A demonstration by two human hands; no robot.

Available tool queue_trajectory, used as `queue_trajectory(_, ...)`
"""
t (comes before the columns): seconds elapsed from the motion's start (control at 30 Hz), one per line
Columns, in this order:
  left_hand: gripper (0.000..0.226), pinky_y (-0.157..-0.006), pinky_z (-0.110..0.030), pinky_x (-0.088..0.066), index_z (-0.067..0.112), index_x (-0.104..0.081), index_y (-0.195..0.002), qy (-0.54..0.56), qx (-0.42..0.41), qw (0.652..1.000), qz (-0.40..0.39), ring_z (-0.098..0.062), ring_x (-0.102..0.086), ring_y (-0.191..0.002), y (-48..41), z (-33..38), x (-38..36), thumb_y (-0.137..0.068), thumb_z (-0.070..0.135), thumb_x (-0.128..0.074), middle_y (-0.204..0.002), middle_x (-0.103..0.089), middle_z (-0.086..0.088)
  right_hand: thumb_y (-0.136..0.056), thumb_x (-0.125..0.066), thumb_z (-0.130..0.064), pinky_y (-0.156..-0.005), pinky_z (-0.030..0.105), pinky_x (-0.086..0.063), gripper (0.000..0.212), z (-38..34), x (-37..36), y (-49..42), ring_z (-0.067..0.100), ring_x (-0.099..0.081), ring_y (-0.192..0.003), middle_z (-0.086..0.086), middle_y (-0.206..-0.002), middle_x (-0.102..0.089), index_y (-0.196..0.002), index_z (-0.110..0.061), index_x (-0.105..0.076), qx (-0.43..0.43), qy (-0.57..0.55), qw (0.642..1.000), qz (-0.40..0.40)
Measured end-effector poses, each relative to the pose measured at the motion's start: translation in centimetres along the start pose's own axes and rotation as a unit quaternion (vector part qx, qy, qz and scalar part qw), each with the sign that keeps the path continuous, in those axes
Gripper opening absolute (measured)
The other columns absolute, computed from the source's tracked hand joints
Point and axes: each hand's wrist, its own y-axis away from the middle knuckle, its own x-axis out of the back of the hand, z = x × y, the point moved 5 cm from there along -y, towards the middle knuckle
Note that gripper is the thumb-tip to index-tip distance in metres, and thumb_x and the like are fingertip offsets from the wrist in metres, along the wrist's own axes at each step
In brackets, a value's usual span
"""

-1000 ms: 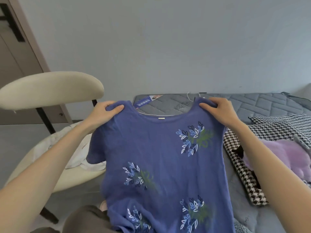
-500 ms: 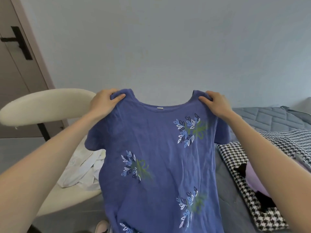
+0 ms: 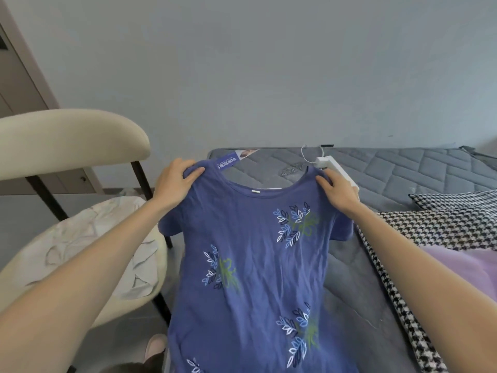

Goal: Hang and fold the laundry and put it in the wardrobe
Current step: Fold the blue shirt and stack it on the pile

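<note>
A blue short-sleeved T-shirt with leaf prints hangs spread out in front of me, over the near edge of the grey bed. My left hand grips its left shoulder. Its right shoulder is held in my right hand. The neckline faces away from me and the hem drops out of the bottom of the view. A white hanger with a wire hook lies on the mattress just behind my right hand.
A grey quilted mattress fills the right side. A houndstooth garment and a lilac garment lie on it at the right. A cream chair holding white cloth stands at the left, with a door behind it.
The shirt was lifted high against the wall half a second ago and has now come back down over the bed. Both hands kept their hold on the shoulders.
</note>
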Motion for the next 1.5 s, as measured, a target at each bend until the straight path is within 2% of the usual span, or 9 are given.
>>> queue_trajectory(0.13,0.028,-0.063,-0.016,-0.038,0.014,-0.062,-0.078,0.025,0.011,1.000,0.011,-0.008,-0.052,-0.069,1.4,-0.7,-0.4,-0.091,0.039,-0.060,-0.074,-0.056,0.006,-0.097,-0.050,-0.029,-0.076,0.040,-0.031,0.037,0.8,-0.1,1.6,0.021,-0.045,-0.075,-0.006,-0.063,-0.044,-0.064,-0.023,-0.036,-0.003,-0.047,0.999,0.004)
queue_trajectory(0.3,0.017,-0.065,-0.016,-0.041,0.018,-0.068,-0.080,0.084,0.040,0.996,-0.003,-0.018,-0.057,-0.078,5.3,-1.5,-0.2,-0.083,0.035,-0.071,-0.083,-0.065,-0.002,-0.091,-0.062,-0.015,-0.073,0.029,-0.040,0.011,2.3,-0.7,5.9,0.014,-0.049,-0.080,0.003,-0.081,-0.058,-0.086,-0.005,-0.064,-0.025,-0.177,0.982,-0.064)
queue_trajectory(0.6,0.036,-0.050,-0.008,-0.035,0.032,-0.062,-0.049,0.127,0.065,0.979,-0.145,0.000,-0.047,-0.048,13.8,-2.0,-0.5,-0.084,0.030,-0.070,-0.046,-0.052,0.015,-0.089,-0.054,0.001,-0.064,0.032,-0.027,0.021,5.6,-1.5,14.9,0.018,-0.036,-0.069,0.010,-0.068,-0.042,-0.070,0.011,-0.052,-0.053,-0.205,0.972,-0.099)
queue_trajectory(0.87,0.061,-0.050,-0.021,-0.017,0.022,-0.024,-0.046,0.055,0.072,0.911,-0.403,-0.008,-0.019,-0.048,20.8,-4.2,-5.7,-0.086,0.043,-0.064,-0.047,-0.021,0.008,-0.090,-0.058,-0.022,-0.049,0.026,-0.016,0.052,9.2,-5.5,19.2,0.004,-0.021,-0.045,-0.013,-0.045,-0.026,-0.050,-0.025,-0.026,-0.127,-0.078,0.960,-0.236)
queue_trajectory(1.03,0.060,-0.054,-0.022,-0.021,0.022,-0.024,-0.049,0.003,0.083,0.864,-0.497,-0.011,-0.021,-0.051,23.0,-5.9,-8.3,-0.086,0.058,-0.055,-0.049,-0.022,0.007,-0.087,-0.045,-0.051,-0.062,0.028,-0.037,0.034,11.1,-8.4,21.5,0.012,-0.047,-0.062,-0.005,-0.072,-0.056,-0.079,-0.020,-0.056,-0.222,0.046,0.890,-0.395)
queue_trajectory(1.13,0.050,-0.062,-0.019,-0.037,0.027,-0.053,-0.050,-0.009,0.121,0.876,-0.468,-0.006,-0.047,-0.055,22.3,-6.7,-8.9,-0.088,0.058,-0.051,-0.053,-0.053,0.011,-0.085,-0.042,-0.041,-0.062,0.024,-0.041,0.029,10.9,-8.8,21.4,0.017,-0.057,-0.060,-0.005,-0.078,-0.068,-0.080,-0.021,-0.062,-0.240,0.090,0.843,-0.473)
queue_trajectory(1.2,0.039,-0.071,-0.016,-0.043,0.029,-0.067,-0.068,-0.005,0.127,0.909,-0.397,-0.002,-0.060,-0.074,20.8,-7.2,-9.0,-0.093,0.052,-0.048,-0.075,-0.068,0.012,-0.086,-0.044,-0.028,-0.068,0.029,-0.049,0.027,10.3,-8.8,19.2,0.020,-0.064,-0.075,-0.003,-0.085,-0.073,-0.082,-0.017,-0.069,-0.175,0.118,0.885,-0.415)
queue_trajectory(1.33,0.025,-0.079,-0.025,-0.041,0.017,-0.061,-0.107,-0.009,0.157,0.955,-0.250,-0.014,-0.057,-0.097,17.9,-7.9,-9.7,-0.097,0.036,-0.048,-0.108,-0.062,0.000,-0.091,-0.046,-0.023,-0.087,0.033,-0.045,0.027,8.7,-8.4,15.0,0.024,-0.056,-0.113,0.001,-0.117,-0.065,-0.111,-0.018,-0.064,-0.084,0.134,0.963,-0.217)
queue_trajectory(1.5,0.038,-0.099,-0.032,-0.037,0.008,-0.049,-0.133,0.041,0.247,0.954,-0.166,-0.026,-0.049,-0.123,16.5,-8.6,-12.0,-0.100,0.025,-0.044,-0.135,-0.052,-0.012,-0.095,-0.046,-0.020,-0.097,0.035,-0.040,0.041,9.9,-10.5,12.5,0.030,-0.045,-0.128,0.012,-0.137,-0.052,-0.135,-0.012,-0.050,-0.113,0.112,0.969,-0.189)
